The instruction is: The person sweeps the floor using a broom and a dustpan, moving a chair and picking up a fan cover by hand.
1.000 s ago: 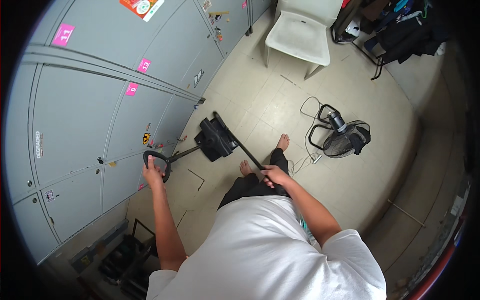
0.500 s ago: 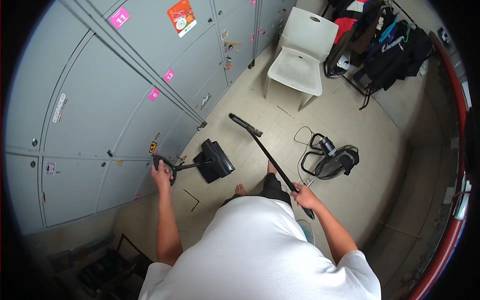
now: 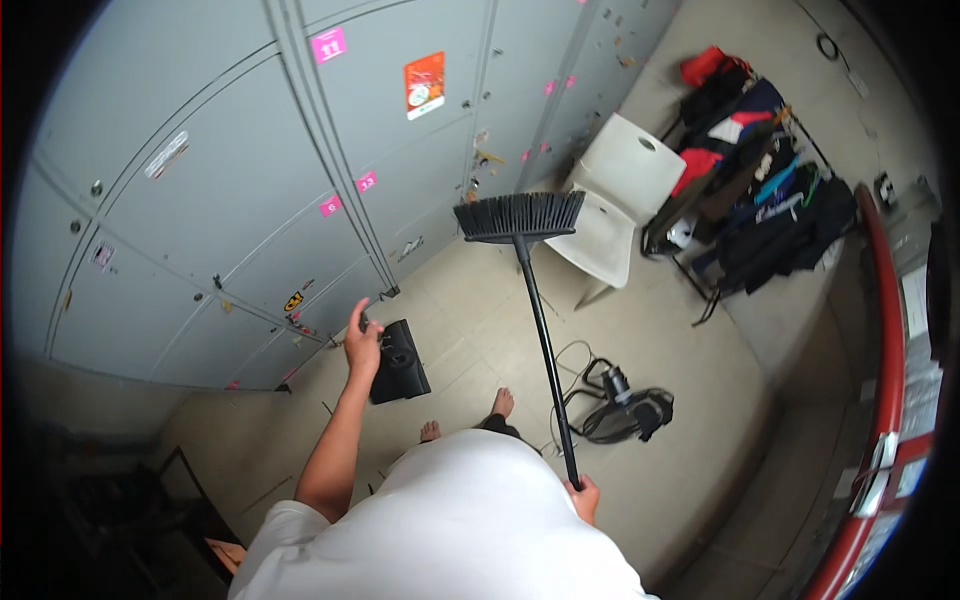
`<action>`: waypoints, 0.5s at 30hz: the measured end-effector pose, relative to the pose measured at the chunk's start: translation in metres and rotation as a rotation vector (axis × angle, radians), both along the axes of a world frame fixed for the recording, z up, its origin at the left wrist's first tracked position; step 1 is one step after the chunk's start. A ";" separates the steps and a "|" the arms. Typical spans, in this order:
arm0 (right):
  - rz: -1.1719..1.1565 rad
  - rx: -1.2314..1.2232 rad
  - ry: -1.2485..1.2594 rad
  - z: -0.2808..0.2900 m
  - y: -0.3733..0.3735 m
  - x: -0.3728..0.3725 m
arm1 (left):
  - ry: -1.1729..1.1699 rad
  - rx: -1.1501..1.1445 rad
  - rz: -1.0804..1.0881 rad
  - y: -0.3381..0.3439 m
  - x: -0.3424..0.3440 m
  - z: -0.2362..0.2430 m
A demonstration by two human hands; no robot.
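Note:
My right hand is closed around the lower end of a black broom handle, beside my white shirt. The broom head is raised with its dark bristles pointing up and away from me. To the left, my left hand has one finger stretched out and the rest curled at a dark piece, which looks like the dustpan's handle. Just right of that hand is the black dustpan. Most of its handle is hidden or blends into the pan.
Grey lockers line the left side. A white plastic chair stands beyond the broom head, beside a rack of clothes. On the floor to the right lies a black fan with a cord. A red rail curves along the right.
The broom head has swung up, its bristles turning away from me, and my right hand has drawn in toward my body. My left hand has moved right, closer to the dustpan. The view has shifted.

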State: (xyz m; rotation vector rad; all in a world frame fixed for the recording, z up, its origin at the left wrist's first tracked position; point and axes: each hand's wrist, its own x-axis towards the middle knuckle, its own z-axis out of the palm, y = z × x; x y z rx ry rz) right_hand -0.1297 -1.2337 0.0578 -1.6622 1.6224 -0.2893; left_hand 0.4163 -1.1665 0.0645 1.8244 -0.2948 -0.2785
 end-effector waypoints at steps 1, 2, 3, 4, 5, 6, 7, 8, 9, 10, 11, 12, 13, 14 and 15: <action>0.029 -0.014 -0.005 -0.010 -0.013 0.012 | -0.006 0.067 0.000 -0.004 -0.008 0.001; -0.013 -0.053 0.033 -0.017 -0.021 0.023 | -0.017 0.135 -0.005 -0.009 -0.013 0.003; -0.033 -0.147 0.004 -0.022 -0.029 0.030 | 0.014 0.151 -0.017 -0.015 -0.018 0.005; -0.050 -0.107 0.052 -0.024 -0.034 0.034 | -0.011 0.154 -0.018 -0.019 -0.021 0.006; -0.022 -0.155 0.056 -0.024 -0.034 0.034 | 0.013 0.131 -0.028 -0.023 -0.023 0.008; 0.028 -0.165 0.073 -0.024 -0.034 0.030 | 0.102 0.117 -0.025 -0.028 -0.024 0.010; 0.026 -0.188 0.049 -0.024 -0.031 0.023 | 0.019 0.070 -0.006 -0.030 -0.024 0.012; 0.055 -0.193 0.026 -0.025 -0.029 0.014 | 0.150 0.072 -0.075 -0.033 -0.027 0.014; 0.068 -0.175 0.036 -0.028 -0.027 0.005 | 0.287 0.081 -0.139 -0.037 -0.030 0.016; 0.118 -0.171 -0.011 -0.032 -0.026 -0.002 | 0.280 0.067 -0.116 -0.043 -0.032 0.019; 0.168 -0.165 -0.059 -0.039 -0.028 -0.009 | 0.329 0.048 -0.169 -0.048 -0.035 0.021; 0.219 -0.157 -0.082 -0.049 -0.032 -0.014 | 0.377 0.029 -0.215 -0.052 -0.038 0.023; 0.269 -0.157 -0.073 -0.061 -0.038 -0.016 | 0.377 0.027 -0.197 -0.056 -0.041 0.024; 0.317 -0.166 -0.049 -0.074 -0.044 -0.017 | 0.395 -0.051 -0.259 -0.059 -0.043 0.024; 0.365 -0.181 -0.016 -0.087 -0.051 -0.016 | 0.400 -0.133 -0.315 -0.061 -0.046 0.023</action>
